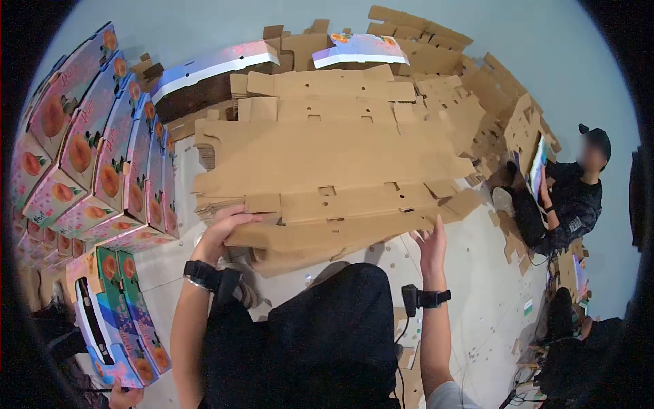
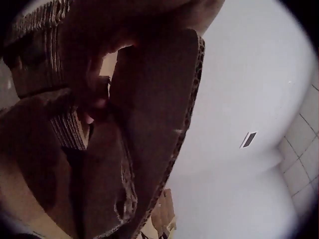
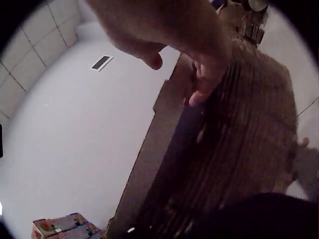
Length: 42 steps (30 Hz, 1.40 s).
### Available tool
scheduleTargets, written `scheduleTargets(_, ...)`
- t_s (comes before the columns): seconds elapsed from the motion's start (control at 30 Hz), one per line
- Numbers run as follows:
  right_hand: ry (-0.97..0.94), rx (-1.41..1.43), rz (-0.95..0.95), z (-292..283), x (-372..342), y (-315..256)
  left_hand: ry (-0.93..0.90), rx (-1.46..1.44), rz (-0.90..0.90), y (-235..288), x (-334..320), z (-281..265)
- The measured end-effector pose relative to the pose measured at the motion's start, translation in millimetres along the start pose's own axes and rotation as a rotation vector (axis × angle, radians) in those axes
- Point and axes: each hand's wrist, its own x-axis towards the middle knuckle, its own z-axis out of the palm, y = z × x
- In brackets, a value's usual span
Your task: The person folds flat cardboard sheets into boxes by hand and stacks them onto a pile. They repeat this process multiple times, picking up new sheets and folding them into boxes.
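Note:
A flat brown cardboard box blank (image 1: 320,153) with cut flaps and slots lies on top of a thick stack in front of me. My left hand (image 1: 219,232) grips its near left flap, fingers over the cardboard. In the left wrist view, fingertips show past the flap (image 2: 154,99), which stands up with its corrugated edge visible. My right hand (image 1: 431,249) is at the near right edge. The right wrist view has its fingers against the side of the stack (image 3: 249,119), under the top sheet's edge strip (image 3: 149,149), with the thumb apart from the cardboard.
Printed fruit boxes (image 1: 82,150) are piled high on the left. A green fruit box (image 1: 109,273) stands below them, near another person's hand (image 1: 127,395). More cardboard (image 1: 449,102) leans along the back wall. A seated person (image 1: 572,198) holds a printed sheet on the right.

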Motion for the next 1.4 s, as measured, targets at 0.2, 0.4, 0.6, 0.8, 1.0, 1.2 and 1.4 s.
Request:
scheduleTargets(0.2,0.047,0.095,0.054,26.5,27.8,-12.9,0.151,0.334,-0.007,-19.2,-1.0,1.1)
scheduleTargets(0.4,-0.001,-0.279,-0.189,25.8,35.5,-45.0,0.028,0.161,0.017,-19.5,3.2,-12.6)
scheduleTargets(0.6,-0.034,-0.045,-0.361,85.0,-26.4,-102.5,0.060,0.162,0.076,-11.1,-23.2,-21.5)
scheduleTargets(0.8,0.045,0.154,-0.425,98.8,-23.5,-79.3,0.021,0.257,0.239,-0.6,-11.9,5.8)
scheduleTargets(1.0,0.162,0.106,-0.303,15.9,82.8,14.4,0.287,0.257,0.392,-51.7,34.4,-32.4)
scheduleTargets(1.2,0.077,-0.022,0.042,-16.8,96.5,38.9,0.559,0.071,0.353,-21.5,32.9,-43.9)
scheduleTargets(1.4,-0.034,0.086,-0.080,-29.6,101.6,50.2,0.548,0.086,0.256,-16.0,59.5,-72.5)
